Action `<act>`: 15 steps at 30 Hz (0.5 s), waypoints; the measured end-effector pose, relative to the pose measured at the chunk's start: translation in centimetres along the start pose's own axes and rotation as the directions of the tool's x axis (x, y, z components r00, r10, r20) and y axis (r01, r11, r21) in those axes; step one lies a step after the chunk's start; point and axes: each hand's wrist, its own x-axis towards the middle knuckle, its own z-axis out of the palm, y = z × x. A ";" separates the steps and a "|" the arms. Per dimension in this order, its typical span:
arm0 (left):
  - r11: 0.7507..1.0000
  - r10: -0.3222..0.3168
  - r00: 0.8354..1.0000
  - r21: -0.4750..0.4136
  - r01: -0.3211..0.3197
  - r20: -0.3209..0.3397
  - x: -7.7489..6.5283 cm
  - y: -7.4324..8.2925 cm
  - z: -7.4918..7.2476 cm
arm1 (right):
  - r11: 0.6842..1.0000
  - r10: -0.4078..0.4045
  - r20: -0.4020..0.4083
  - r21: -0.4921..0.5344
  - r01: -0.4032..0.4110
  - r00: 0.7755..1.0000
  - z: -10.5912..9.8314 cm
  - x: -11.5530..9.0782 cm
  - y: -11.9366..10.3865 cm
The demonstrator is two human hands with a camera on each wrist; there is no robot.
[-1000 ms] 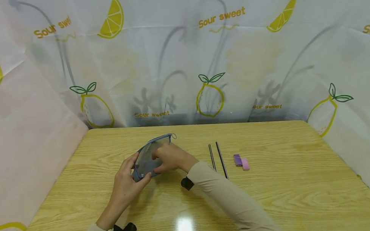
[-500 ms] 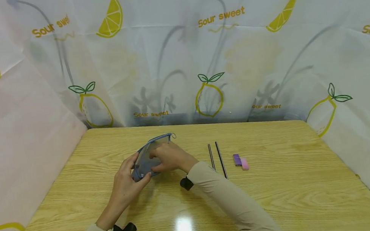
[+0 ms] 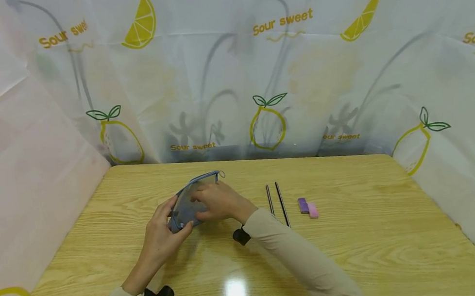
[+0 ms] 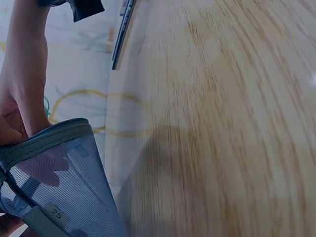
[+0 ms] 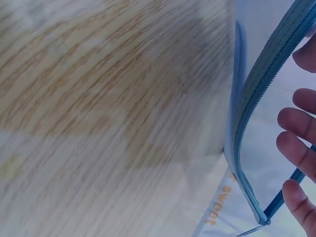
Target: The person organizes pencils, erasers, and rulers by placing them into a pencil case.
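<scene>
A blue-grey mesh zipper pouch (image 3: 187,205) is held up above the table's left half, its zipped mouth parted. My left hand (image 3: 161,232) grips its near end, thumb in front and fingers behind. My right hand (image 3: 221,201) reaches in at the mouth with loosely bent fingers. Through the mesh in the left wrist view, the fingers of the right hand (image 4: 27,94) show inside the pouch (image 4: 91,173), near a small tag marked 25. In the right wrist view the fingertips (image 5: 294,148) lie apart beside the zipper (image 5: 254,94), with nothing seen between them.
Right of the hands, two slim dark rods, a shorter one (image 3: 270,200) and a longer one (image 3: 282,204), lie on the wooden table (image 3: 383,229). Beyond them, a purple block (image 3: 303,205) touches a pink block (image 3: 312,210). A lemon-print curtain (image 3: 211,73) stands behind.
The right hand's fingers shift slightly within the pouch's mouth. The left hand and the pouch keep their place.
</scene>
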 end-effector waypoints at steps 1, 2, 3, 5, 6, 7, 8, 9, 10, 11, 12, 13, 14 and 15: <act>1.000 0.000 1.000 0.000 0.000 0.002 0.0 0.0 0.0 | 1.000 -0.003 -0.003 0.001 0.003 1.000 -0.1 -0.1 0.0; 1.000 -0.001 1.000 -0.001 0.001 0.004 0.0 0.0 0.0 | 1.000 -0.007 -0.005 0.001 0.007 1.000 -0.2 -0.2 -0.1; 1.000 -0.003 1.000 -0.004 0.003 0.006 0.0 0.1 -0.1 | 1.000 -0.012 -0.008 0.000 0.012 1.000 -0.2 -0.3 -0.1; 1.000 -0.009 1.000 -0.008 0.009 0.010 0.0 0.1 -0.1 | 1.000 -0.024 -0.019 -0.004 0.023 1.000 -0.5 -0.6 -0.1; 1.000 -0.010 1.000 -0.008 0.010 0.011 0.0 0.2 -0.1 | 1.000 -0.028 -0.026 -0.006 0.028 0.999 -0.6 -0.7 -0.1; 1.000 -0.011 1.000 -0.007 0.012 0.012 0.0 0.2 -0.1 | 0.999 -0.034 -0.036 -0.008 0.034 0.999 -0.7 -0.8 -0.1; 1.000 -0.012 1.000 -0.006 0.012 0.013 0.0 0.3 -0.1 | 0.999 -0.039 -0.045 -0.012 0.038 0.998 -0.8 -1.0 -0.1; 1.000 -0.014 1.000 -0.007 0.014 0.013 0.0 0.3 -0.1 | 0.999 -0.044 -0.058 -0.012 0.044 0.997 -0.9 -1.1 0.0; 1.000 -0.014 1.000 -0.007 0.015 0.014 0.0 0.3 -0.1 | 0.999 -0.048 -0.073 -0.013 0.047 0.996 -1.0 -1.2 0.0; 1.000 -0.015 1.000 -0.009 0.015 0.015 0.0 0.3 -0.1 | 0.999 -0.051 -0.088 -0.010 0.051 0.995 -1.1 -1.4 0.0; 1.000 -0.016 1.000 -0.011 0.016 0.017 0.1 0.3 -0.1 | 0.998 -0.055 -0.106 -0.005 0.055 0.993 -1.1 -1.5 0.1; 1.000 -0.018 1.000 -0.015 0.018 0.018 0.1 0.3 -0.1 | 0.998 -0.058 -0.122 0.000 0.059 0.991 -1.2 -1.6 0.1; 1.000 -0.017 1.000 -0.016 0.018 0.020 0.1 0.4 -0.1 | 0.998 -0.060 -0.136 0.006 0.062 0.989 -1.2 -1.7 0.2; 1.000 -0.018 1.000 -0.015 0.018 0.022 0.1 0.3 -0.1 | 0.998 -0.062 -0.149 0.011 0.064 0.987 -1.2 -1.8 0.2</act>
